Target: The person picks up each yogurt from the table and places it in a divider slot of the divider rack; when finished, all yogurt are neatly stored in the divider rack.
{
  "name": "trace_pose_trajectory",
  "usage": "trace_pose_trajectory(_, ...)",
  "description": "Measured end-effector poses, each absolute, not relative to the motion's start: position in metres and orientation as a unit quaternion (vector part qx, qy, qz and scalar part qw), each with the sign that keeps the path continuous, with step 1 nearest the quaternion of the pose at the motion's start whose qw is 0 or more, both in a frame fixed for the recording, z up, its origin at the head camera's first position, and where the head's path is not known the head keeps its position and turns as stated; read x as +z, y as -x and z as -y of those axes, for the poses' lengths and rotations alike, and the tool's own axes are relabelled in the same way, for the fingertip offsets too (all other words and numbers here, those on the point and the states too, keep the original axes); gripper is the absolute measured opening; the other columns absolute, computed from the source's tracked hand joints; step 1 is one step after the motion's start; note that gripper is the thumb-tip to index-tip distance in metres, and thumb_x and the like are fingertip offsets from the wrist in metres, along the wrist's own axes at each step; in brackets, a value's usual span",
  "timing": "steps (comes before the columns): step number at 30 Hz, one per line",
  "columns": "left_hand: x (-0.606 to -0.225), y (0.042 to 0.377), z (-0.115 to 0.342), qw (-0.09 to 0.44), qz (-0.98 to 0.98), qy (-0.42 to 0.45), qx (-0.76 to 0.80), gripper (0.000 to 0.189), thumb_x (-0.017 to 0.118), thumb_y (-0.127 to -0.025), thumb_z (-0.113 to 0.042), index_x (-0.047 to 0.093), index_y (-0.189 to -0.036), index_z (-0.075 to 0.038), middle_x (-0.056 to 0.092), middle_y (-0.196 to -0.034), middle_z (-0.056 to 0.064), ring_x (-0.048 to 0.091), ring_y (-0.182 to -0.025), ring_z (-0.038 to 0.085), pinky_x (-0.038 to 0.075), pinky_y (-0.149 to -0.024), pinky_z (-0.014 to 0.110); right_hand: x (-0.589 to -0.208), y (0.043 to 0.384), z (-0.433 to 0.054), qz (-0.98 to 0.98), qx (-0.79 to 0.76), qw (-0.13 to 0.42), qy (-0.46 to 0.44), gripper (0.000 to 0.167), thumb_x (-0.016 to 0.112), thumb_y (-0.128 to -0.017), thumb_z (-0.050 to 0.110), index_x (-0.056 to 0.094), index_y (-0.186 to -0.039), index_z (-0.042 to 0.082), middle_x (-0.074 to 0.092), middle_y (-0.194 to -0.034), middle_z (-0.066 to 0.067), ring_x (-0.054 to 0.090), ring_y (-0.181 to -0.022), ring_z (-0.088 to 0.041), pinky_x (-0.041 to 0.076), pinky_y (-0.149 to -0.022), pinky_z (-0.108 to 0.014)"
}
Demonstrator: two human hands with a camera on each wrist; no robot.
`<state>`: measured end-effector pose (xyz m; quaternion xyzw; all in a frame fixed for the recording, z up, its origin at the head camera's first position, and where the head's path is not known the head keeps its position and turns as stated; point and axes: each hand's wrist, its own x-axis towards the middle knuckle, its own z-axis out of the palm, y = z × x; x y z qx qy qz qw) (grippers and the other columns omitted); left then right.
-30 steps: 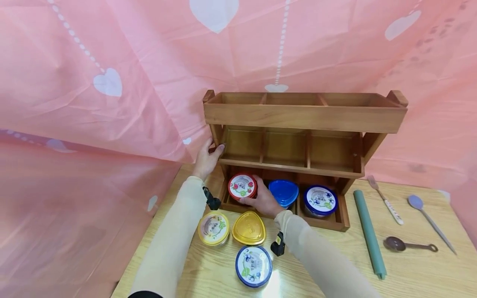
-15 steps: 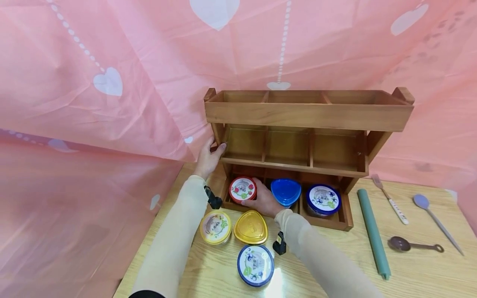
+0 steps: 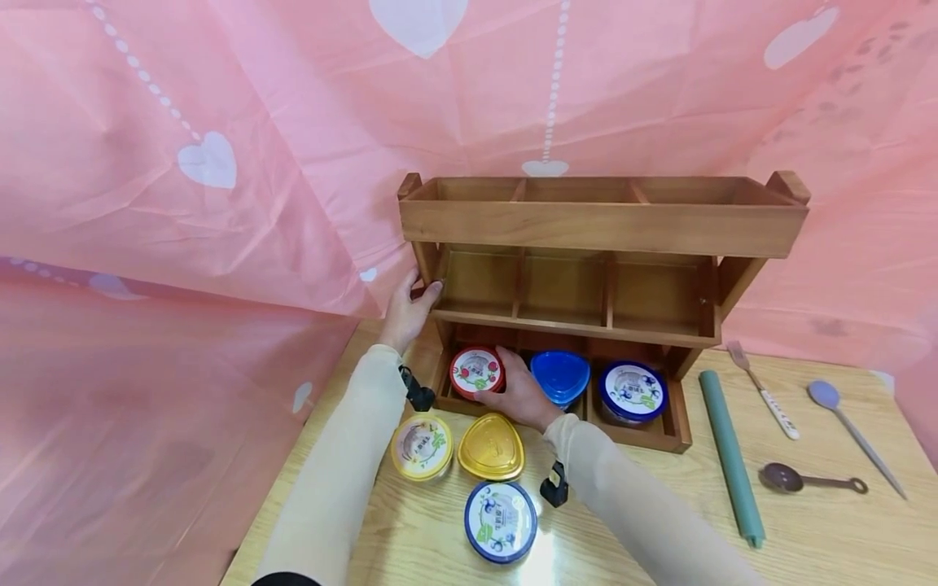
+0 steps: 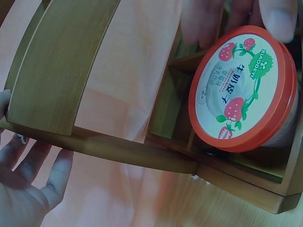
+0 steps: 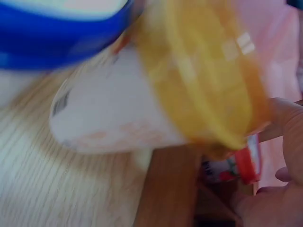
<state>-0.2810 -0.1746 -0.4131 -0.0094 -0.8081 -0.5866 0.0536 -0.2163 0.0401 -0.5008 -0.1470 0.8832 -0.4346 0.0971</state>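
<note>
A wooden three-tier rack (image 3: 601,228) stands against the pink cloth. My left hand (image 3: 405,313) grips its left side at the middle shelf, thumb toward the front; the left wrist view shows fingers (image 4: 59,172) along the wooden side rail. In the bottom tier's left compartment sits a red-lidded tub (image 3: 476,373) with strawberries on its lid, tilted in the left wrist view (image 4: 241,90). My right hand (image 3: 522,395) holds this tub at its right side, thumb in front and fingers behind. A blue triangular-lidded tub (image 3: 560,376) and a round blue-lidded tub (image 3: 633,392) occupy the other bottom compartments.
In front of the rack stand a yellow-lidded tub (image 3: 422,446), a gold triangular-lidded tub (image 3: 492,448) and a blue-lidded tub (image 3: 501,522). To the right lie a green roll (image 3: 731,456), a fork (image 3: 762,391), a purple-headed spoon (image 3: 853,435) and a brown scoop (image 3: 784,478).
The red-lidded tub has settled slightly lower in its compartment with my right hand still around it. My left hand keeps its grip on the rack; the head view has shifted a little.
</note>
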Motion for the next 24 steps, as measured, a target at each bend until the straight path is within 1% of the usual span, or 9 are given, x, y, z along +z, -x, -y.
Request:
trace_pose_trajectory(5, -0.411, 0.28, 0.175, 0.046, 0.807, 0.005, -0.588, 0.054, 0.058, -0.1, -0.031, 0.04, -0.15, -0.022, 0.043, -0.151, 0.008, 0.051, -0.13, 0.031, 0.046, -0.108, 0.047, -0.48, 0.206, -0.049, -0.867, -0.463, 0.113, 0.146, 0.093, 0.077, -0.085, 0.035, 0.023, -0.155, 0.006, 0.027, -0.158, -0.021, 0.032, -0.144, -0.04, 0.033, -0.116, -0.053)
trace_pose_trajectory(9, -0.41, 0.28, 0.175, 0.044, 0.806, 0.004, -0.591, 0.054, 0.058, -0.1, -0.031, 0.04, -0.15, -0.023, 0.043, -0.151, 0.008, 0.051, -0.13, 0.031, 0.045, -0.108, 0.046, -0.463, 0.197, -0.059, -0.838, -0.507, 0.129, 0.157, 0.09, 0.075, -0.088, 0.034, 0.021, -0.156, 0.011, 0.023, -0.161, -0.017, 0.029, -0.146, -0.04, 0.032, -0.116, -0.053)
trace_pose_trajectory(11, -0.41, 0.28, 0.175, 0.044, 0.805, 0.004, -0.591, 0.054, 0.058, -0.1, -0.031, 0.04, -0.15, -0.022, 0.043, -0.151, 0.008, 0.051, -0.13, 0.031, 0.045, -0.109, 0.046, -0.457, 0.193, -0.063, -0.819, -0.534, 0.128, 0.167, 0.087, 0.074, -0.089, 0.031, 0.022, -0.156, 0.011, 0.026, -0.159, -0.018, 0.033, -0.143, -0.041, 0.036, -0.114, -0.053)
trace_pose_trajectory(14, -0.409, 0.28, 0.175, 0.047, 0.805, 0.005, -0.591, 0.054, 0.058, -0.1, -0.031, 0.04, -0.15, -0.021, 0.043, -0.151, 0.009, 0.051, -0.13, 0.031, 0.045, -0.109, 0.046, -0.451, 0.187, -0.068, -0.794, -0.566, 0.126, 0.185, 0.08, 0.073, -0.09, 0.026, 0.027, -0.154, 0.01, 0.034, -0.155, -0.019, 0.042, -0.137, -0.042, 0.042, -0.109, -0.052)
trace_pose_trajectory(17, -0.409, 0.279, 0.175, 0.048, 0.806, 0.007, -0.59, 0.054, 0.058, -0.1, -0.029, 0.039, -0.151, -0.021, 0.043, -0.151, 0.009, 0.051, -0.131, 0.031, 0.045, -0.108, 0.046, -0.448, 0.181, -0.073, -0.777, -0.582, 0.131, 0.201, 0.076, 0.073, -0.09, 0.026, 0.031, -0.152, 0.012, 0.041, -0.15, -0.02, 0.049, -0.131, -0.041, 0.048, -0.104, -0.049)
trace_pose_trajectory(20, -0.409, 0.278, 0.174, 0.046, 0.807, 0.006, -0.589, 0.054, 0.057, -0.101, -0.03, 0.039, -0.151, -0.023, 0.042, -0.152, 0.008, 0.05, -0.131, 0.031, 0.045, -0.108, 0.046, -0.45, 0.176, -0.077, -0.777, -0.576, 0.137, 0.214, 0.073, 0.073, -0.09, 0.027, 0.034, -0.151, 0.015, 0.043, -0.149, -0.018, 0.049, -0.131, -0.04, 0.047, -0.105, -0.049)
trace_pose_trajectory(24, -0.408, 0.277, 0.173, 0.044, 0.808, 0.004, -0.587, 0.053, 0.057, -0.101, -0.03, 0.039, -0.15, -0.023, 0.042, -0.152, 0.007, 0.051, -0.131, 0.031, 0.045, -0.108, 0.046, -0.455, 0.168, -0.081, -0.776, -0.568, 0.15, 0.23, 0.07, 0.072, -0.091, 0.024, 0.036, -0.15, 0.015, 0.046, -0.147, -0.018, 0.049, -0.132, -0.037, 0.043, -0.108, -0.054)
